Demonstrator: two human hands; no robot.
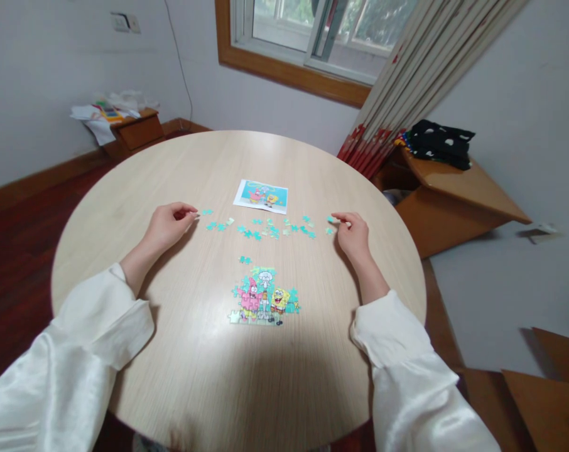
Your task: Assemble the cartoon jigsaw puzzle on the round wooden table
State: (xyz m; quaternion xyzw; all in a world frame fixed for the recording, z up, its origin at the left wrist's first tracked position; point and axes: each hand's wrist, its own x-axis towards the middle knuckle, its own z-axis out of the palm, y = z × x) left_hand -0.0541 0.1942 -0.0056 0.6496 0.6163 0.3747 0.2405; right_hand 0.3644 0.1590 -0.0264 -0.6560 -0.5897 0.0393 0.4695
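Note:
My left hand (171, 224) hovers at the left end of a row of loose puzzle pieces, its thumb and fingertips close together; whether anything small is between them I cannot make out. Just right of its fingertips lies a turquoise puzzle piece (208, 212). At the row's right end, my right hand (353, 233) has its index finger stretched out, the tip at another turquoise piece (330, 220). One more piece (330, 231) lies just below that. Nearer to me is a partly joined jigsaw puzzle (260, 298) with pink, white and yellow cartoon figures.
Behind the row lies a printed reference picture (260, 196) on the round wooden table (195, 376). Loose pieces (249, 234) spread across the middle, and a small joined pair (245, 260) sits above the puzzle. A wooden cabinet (454, 188) with black patterned cloth stands at right.

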